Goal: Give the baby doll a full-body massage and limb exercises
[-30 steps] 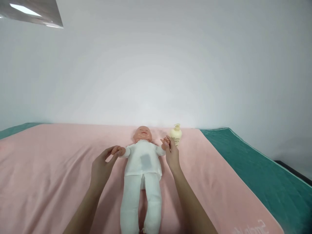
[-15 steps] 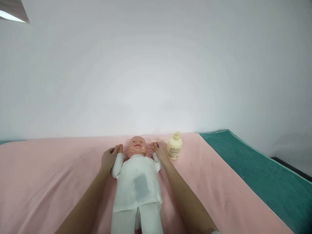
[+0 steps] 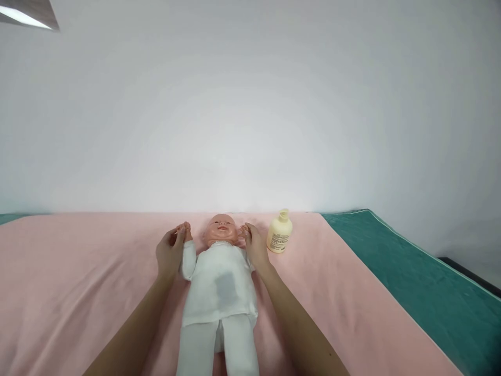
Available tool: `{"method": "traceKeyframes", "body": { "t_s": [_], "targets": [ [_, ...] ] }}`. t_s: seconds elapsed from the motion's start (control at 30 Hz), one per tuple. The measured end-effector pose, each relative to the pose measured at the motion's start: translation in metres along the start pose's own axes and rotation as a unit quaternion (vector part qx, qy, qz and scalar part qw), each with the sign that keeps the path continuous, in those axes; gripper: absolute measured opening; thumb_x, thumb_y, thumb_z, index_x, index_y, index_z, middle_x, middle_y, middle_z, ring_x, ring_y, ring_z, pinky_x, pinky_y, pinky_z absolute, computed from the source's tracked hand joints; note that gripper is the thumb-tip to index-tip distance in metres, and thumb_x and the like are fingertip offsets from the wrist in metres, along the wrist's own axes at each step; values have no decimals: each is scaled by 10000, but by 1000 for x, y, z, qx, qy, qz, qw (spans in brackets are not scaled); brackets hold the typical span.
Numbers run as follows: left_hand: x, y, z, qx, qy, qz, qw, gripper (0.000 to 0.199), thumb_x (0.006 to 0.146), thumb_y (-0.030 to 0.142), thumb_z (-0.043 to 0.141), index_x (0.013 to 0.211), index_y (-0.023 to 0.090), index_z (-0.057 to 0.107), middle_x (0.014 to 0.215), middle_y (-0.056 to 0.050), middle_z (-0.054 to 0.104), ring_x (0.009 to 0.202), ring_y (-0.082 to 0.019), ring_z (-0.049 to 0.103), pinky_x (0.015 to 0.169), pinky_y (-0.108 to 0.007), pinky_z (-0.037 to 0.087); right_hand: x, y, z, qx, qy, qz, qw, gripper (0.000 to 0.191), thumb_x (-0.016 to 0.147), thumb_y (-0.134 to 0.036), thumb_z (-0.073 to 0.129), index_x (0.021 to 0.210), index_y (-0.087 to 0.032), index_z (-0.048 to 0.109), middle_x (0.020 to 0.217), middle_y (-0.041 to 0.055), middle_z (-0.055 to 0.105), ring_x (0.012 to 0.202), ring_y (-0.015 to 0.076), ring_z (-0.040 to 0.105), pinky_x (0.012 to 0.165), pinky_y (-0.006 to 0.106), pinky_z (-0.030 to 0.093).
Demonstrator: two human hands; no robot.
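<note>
A baby doll (image 3: pixel 219 282) in a white top and white trousers lies on its back, head toward the wall, with a grey patch on its front. My left hand (image 3: pixel 170 250) is closed round the doll's hand on the left, thumb and fingers pinching it beside the head. On the other side, my right hand (image 3: pixel 255 246) grips the doll's other hand, close to its cheek; my fingers partly cover it. Both doll arms are bent upward. Just right of my right hand stands a cream pump bottle (image 3: pixel 279 232) with printed text, upright and apart from my hand.
A pink cloth (image 3: pixel 97 277) with soft folds lies under the doll. Green covering (image 3: pixel 407 266) shows along the right side and at the far left corner. Behind rises a plain pale wall (image 3: pixel 250 104). A dark edge (image 3: pixel 469 277) is visible at far right.
My left hand has shifted slightly up and left with the doll's hand, away from its head. My right hand stays by the cheek, a little turned. The view has tilted slightly.
</note>
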State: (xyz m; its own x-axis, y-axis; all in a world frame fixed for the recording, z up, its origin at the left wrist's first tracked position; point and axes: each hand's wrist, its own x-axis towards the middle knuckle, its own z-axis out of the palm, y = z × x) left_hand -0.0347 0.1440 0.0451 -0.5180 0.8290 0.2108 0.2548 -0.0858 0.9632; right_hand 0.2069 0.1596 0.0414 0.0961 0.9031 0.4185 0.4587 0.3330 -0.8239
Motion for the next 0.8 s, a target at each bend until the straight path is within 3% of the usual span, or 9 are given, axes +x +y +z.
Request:
{"method": "traceKeyframes", "body": {
  "t_s": [0.13,0.27,0.47,0.57,0.7,0.8],
  "targets": [
    [-24,7,-18,-16,73,46,996,503,762,560,590,1056,157,654,1038,-102,689,903,-229,637,779,-323,499,-30,-17,-13,6,13,-48,999,458,884,-224,442,1338,-180,488,1263,106,601,1178,214,551,1027,385,417],
    [-58,9,-43,6,96,83,992,468,747,521,627,1090,203,622,1095,-67,659,983,-229,612,851,-338,479,-65,-32,-29,13,17,-76,997,540,830,-174,476,1368,-220,455,1340,78,548,1232,207,513,1049,380,411],
    [-119,0,-82,84,87,28,992,539,696,539,691,1148,258,610,1085,-55,651,1029,-269,609,922,-427,465,-119,-30,-45,-6,23,-84,996,471,851,-248,491,1321,-227,513,1278,79,583,1179,207,545,1017,354,438],
    [-140,-7,-100,113,55,-1,992,556,718,555,675,1194,277,604,1132,-76,662,1076,-310,606,911,-470,477,-143,-26,-51,-14,38,-48,998,500,825,-236,502,1325,-220,514,1234,76,607,1093,198,588,972,338,463],
    [-153,-16,-119,179,-28,-26,983,565,761,551,632,1249,267,602,1142,-111,683,1072,-373,615,922,-546,456,-170,-24,-56,-35,29,31,998,583,781,-212,501,1363,-196,486,1033,49,668,839,169,629,851,316,512],
    [-157,-23,-127,191,-91,-48,976,643,745,533,651,1322,268,550,1178,-101,675,1077,-370,618,927,-532,463,-185,-25,-58,-40,23,62,997,622,804,-238,496,1418,-179,417,1072,66,670,899,191,640,881,343,504]
  ]
}}
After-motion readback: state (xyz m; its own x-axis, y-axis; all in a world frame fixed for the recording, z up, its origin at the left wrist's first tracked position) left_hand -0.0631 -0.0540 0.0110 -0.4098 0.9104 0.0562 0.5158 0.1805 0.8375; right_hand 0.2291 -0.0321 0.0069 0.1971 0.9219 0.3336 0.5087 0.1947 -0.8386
